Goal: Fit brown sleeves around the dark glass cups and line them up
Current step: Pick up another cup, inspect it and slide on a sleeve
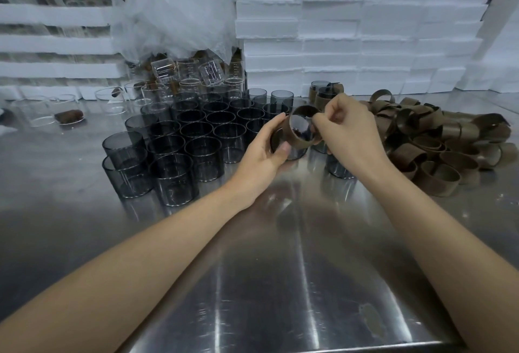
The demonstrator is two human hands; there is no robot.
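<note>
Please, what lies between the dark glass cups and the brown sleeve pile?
Head view: left hand holding a dark glass cup, right hand pinching a brown ring-shaped sleeve.

Left hand [265,153], right hand [351,132] and forearms [168,254] are bare.

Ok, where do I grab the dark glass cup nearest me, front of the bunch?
I'd grip the straight outer wall of the dark cylindrical glass cup, coming from the near side: it stands upright, and neighbouring cups crowd its back and flanks.
</note>
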